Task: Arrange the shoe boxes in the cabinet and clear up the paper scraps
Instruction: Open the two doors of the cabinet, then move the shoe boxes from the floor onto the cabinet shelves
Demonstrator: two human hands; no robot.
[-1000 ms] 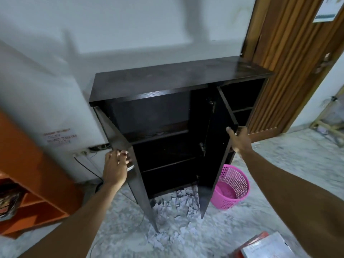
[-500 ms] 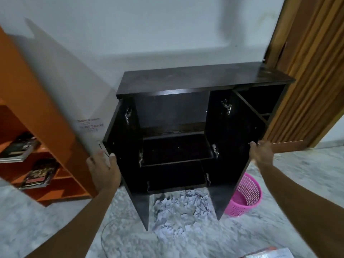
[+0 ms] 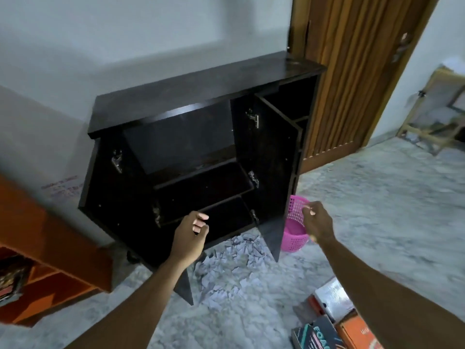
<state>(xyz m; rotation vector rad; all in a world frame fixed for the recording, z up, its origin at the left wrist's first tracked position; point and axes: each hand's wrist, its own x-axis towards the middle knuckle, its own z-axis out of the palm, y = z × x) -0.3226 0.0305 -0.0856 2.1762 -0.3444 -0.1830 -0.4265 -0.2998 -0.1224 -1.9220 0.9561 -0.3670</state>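
A dark cabinet (image 3: pixel 208 89) stands against the wall with both doors swung wide and its shelves bare. White paper scraps (image 3: pixel 234 268) lie in a heap on the floor in front of it. Several shoe boxes (image 3: pixel 329 321) sit on the floor at the lower right, partly behind my right forearm. My left hand (image 3: pixel 191 235) hovers before the lower shelf, fingers loosely curled, holding nothing. My right hand (image 3: pixel 317 220) hangs near the right door's edge (image 3: pixel 289 197), fingers curled and empty, apart from the door.
A pink plastic basket (image 3: pixel 295 235) stands on the floor just right of the right door. An orange bookshelf (image 3: pixel 50 253) fills the left. A wooden door (image 3: pixel 352 71) rises behind the cabinet, and a wooden frame (image 3: pixel 432 122) stands at the far right.
Both hands have let go of the cabinet doors and drawn back toward the middle. The doors stay wide open. The view has swung right, bringing the shoe boxes into sight.
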